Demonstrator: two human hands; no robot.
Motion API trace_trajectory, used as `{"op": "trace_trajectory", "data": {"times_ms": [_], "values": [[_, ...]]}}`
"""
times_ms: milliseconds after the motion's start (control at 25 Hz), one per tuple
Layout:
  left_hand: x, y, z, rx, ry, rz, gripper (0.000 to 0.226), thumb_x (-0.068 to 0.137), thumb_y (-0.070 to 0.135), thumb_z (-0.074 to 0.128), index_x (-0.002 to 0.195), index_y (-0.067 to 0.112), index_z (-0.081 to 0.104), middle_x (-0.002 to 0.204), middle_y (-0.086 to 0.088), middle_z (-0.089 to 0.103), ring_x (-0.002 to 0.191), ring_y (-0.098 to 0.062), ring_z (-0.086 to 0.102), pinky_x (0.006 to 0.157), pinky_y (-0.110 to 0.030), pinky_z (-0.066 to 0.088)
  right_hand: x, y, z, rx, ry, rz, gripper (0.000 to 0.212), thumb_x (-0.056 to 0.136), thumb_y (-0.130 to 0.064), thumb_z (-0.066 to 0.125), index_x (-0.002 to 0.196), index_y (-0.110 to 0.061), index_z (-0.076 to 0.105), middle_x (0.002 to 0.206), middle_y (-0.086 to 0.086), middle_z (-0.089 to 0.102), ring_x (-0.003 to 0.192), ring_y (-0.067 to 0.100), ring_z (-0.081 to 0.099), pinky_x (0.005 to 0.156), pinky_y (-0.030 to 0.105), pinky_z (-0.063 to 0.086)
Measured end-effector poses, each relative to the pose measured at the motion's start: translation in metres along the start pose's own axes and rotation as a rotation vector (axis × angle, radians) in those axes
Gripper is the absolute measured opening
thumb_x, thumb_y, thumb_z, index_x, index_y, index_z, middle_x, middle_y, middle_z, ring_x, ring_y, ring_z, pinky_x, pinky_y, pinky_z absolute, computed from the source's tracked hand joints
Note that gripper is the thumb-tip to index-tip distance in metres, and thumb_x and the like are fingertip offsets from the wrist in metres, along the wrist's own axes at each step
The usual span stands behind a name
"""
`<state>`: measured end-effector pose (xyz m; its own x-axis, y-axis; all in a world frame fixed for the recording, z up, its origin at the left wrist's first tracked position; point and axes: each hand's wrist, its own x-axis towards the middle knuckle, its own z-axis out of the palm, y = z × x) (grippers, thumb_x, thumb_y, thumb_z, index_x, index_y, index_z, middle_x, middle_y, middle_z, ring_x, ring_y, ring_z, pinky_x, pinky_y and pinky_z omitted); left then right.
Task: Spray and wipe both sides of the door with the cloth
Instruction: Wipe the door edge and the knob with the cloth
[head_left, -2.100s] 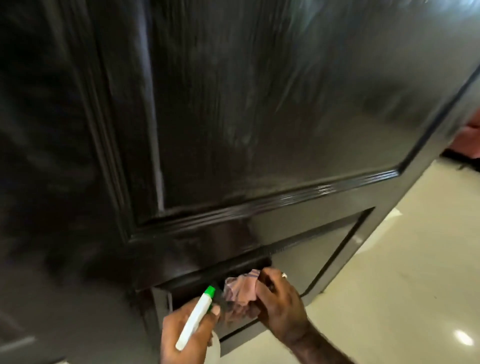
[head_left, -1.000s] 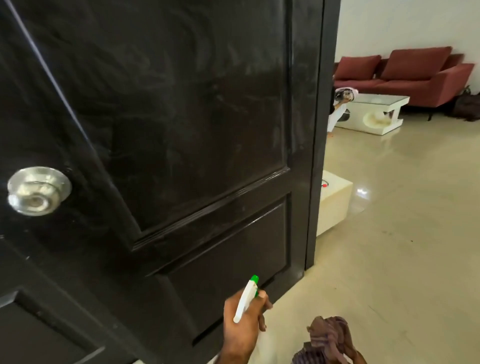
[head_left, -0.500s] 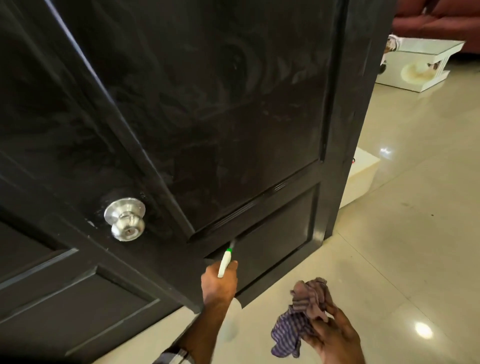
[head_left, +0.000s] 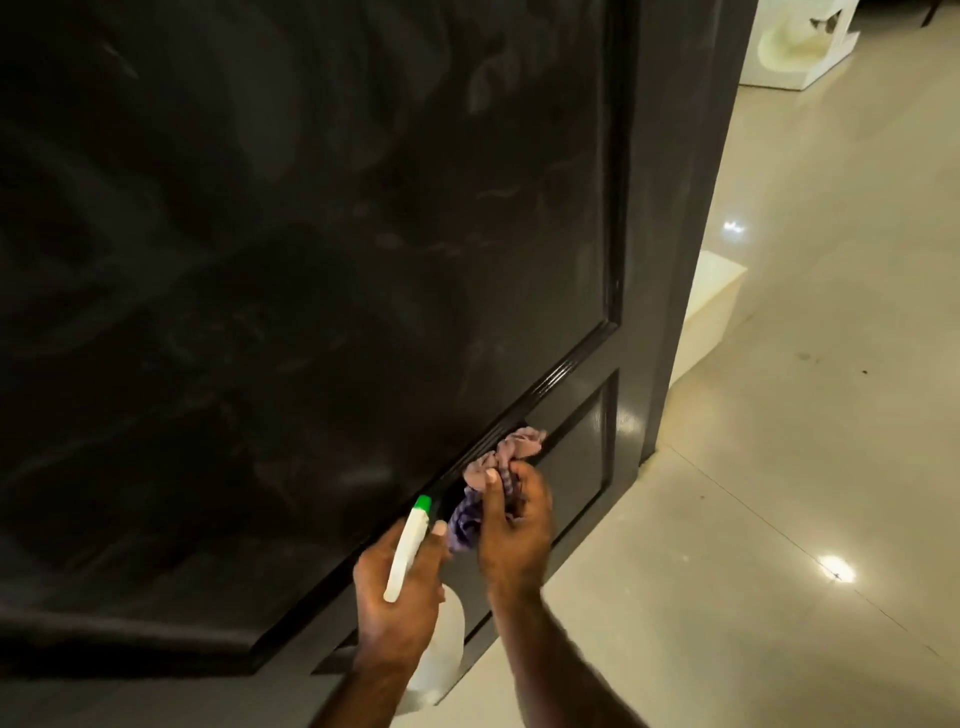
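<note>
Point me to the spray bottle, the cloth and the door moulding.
spray bottle (head_left: 406, 551), head view, on its white sprayer head.
cloth (head_left: 514, 447), head view, on the pink bunched upper part.
door moulding (head_left: 566, 370), head view, on the ridged strip between panels.

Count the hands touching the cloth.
1: the right hand grips the cloth against the door. The left hand holds the bottle.

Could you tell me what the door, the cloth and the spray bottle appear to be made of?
Door: likely wood, dark glossy finish; moulded panels, sheen and smears.
Cloth: soft woven fabric, pinkish-purple; it bunches in the right hand.
Spray bottle: translucent plastic, white head, green nozzle, held by the left hand.
</note>
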<state>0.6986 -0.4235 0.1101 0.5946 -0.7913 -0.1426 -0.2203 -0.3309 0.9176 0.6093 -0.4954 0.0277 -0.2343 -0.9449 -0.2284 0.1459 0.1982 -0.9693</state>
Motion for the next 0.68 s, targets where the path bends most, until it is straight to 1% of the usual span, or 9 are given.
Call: {"op": "trace_trajectory", "data": {"times_ms": [120,160,240,280,320,400,480,560,680], "values": [[0.022,0.006,0.018,-0.009,-0.097,0.066,0.024,0.095,0.022,0.073,0.076,0.008,0.071,0.063,-0.016,0.067,0.050,-0.021,0.057,0.048,-0.026,0.050,0.041,-0.015,0.004,0.071,0.225,-0.066,0.031,0.101,-0.031,0.075,0.128,-0.043,0.069,0.123,-0.004,0.071,0.112,0.014,0.073,0.096,0.036,0.062],[0.026,0.006,0.026,-0.033,-0.137,0.068,0.026,0.093,0.028,0.074,0.077,0.008,0.071,0.065,-0.017,0.067,0.052,-0.021,0.058,0.050,-0.028,0.051,0.074,-0.034,-0.006,0.091,0.275,-0.043,0.030,0.102,-0.031,0.074,0.131,-0.035,0.070,0.124,-0.004,0.072,0.113,0.015,0.073,0.096,0.031,0.061],[0.035,0.006,0.046,-0.078,-0.180,0.021,0.035,0.082,0.045,0.076,0.086,0.010,0.074,0.073,-0.014,0.071,0.059,-0.020,0.063,0.055,-0.027,0.054,0.146,-0.080,-0.023,0.157,0.347,-0.006,0.031,0.103,-0.025,0.072,0.134,-0.021,0.072,0.120,-0.007,0.073,0.115,0.019,0.072,0.085,0.006,0.053],[0.039,0.005,0.056,-0.103,-0.178,-0.012,0.043,0.076,0.050,0.077,0.094,0.011,0.075,0.078,-0.012,0.074,0.064,-0.022,0.066,0.058,-0.026,0.057,0.183,-0.103,-0.036,0.167,0.429,0.001,0.031,0.103,-0.023,0.072,0.134,-0.017,0.073,0.118,-0.006,0.073,0.115,0.020,0.072,0.077,-0.001,0.048],[0.043,0.004,0.066,-0.126,-0.180,-0.035,0.053,0.072,0.054,0.079,0.102,0.011,0.075,0.082,-0.010,0.076,0.069,-0.025,0.068,0.060,-0.028,0.060,0.208,-0.128,-0.046,0.158,0.469,0.010,0.032,0.103,-0.025,0.071,0.134,-0.017,0.073,0.119,-0.006,0.073,0.115,0.020,0.071,0.078,0.000,0.050],[0.048,0.006,0.083,-0.149,-0.206,-0.046,0.064,0.070,0.059,0.079,0.110,0.010,0.072,0.087,-0.010,0.076,0.076,-0.031,0.071,0.064,-0.030,0.063,0.222,-0.151,-0.052,0.155,0.441,-0.068,0.030,0.103,-0.029,0.072,0.132,-0.022,0.074,0.124,-0.006,0.074,0.115,0.017,0.071,0.096,0.022,0.060],[0.050,0.013,0.093,-0.166,-0.188,-0.038,0.063,0.071,0.056,0.079,0.114,0.010,0.071,0.088,-0.009,0.077,0.079,-0.032,0.073,0.067,-0.033,0.066,0.205,-0.165,-0.049,0.113,0.337,-0.171,0.021,0.101,-0.027,0.074,0.121,-0.032,0.075,0.125,-0.008,0.074,0.112,0.013,0.071,0.100,0.035,0.062],[0.051,0.019,0.099,-0.167,-0.198,-0.027,0.065,0.071,0.055,0.078,0.115,0.009,0.070,0.087,-0.007,0.077,0.079,-0.034,0.073,0.071,-0.039,0.067,0.197,-0.185,-0.049,0.022,0.247,-0.371,0.026,0.097,-0.020,0.078,0.118,-0.034,0.075,0.125,-0.001,0.071,0.112,0.014,0.072,0.095,0.031,0.064],[0.053,0.023,0.107,-0.140,-0.190,-0.014,0.059,0.071,0.054,0.077,0.113,0.013,0.070,0.085,-0.006,0.077,0.080,-0.035,0.073,0.071,-0.039,0.067,0.200,-0.204,-0.053,-0.216,0.215,-0.791,0.029,0.095,-0.013,0.069,0.123,-0.020,0.072,0.123,0.009,0.059,0.113,0.018,0.065,0.094,0.017,0.058]]}}
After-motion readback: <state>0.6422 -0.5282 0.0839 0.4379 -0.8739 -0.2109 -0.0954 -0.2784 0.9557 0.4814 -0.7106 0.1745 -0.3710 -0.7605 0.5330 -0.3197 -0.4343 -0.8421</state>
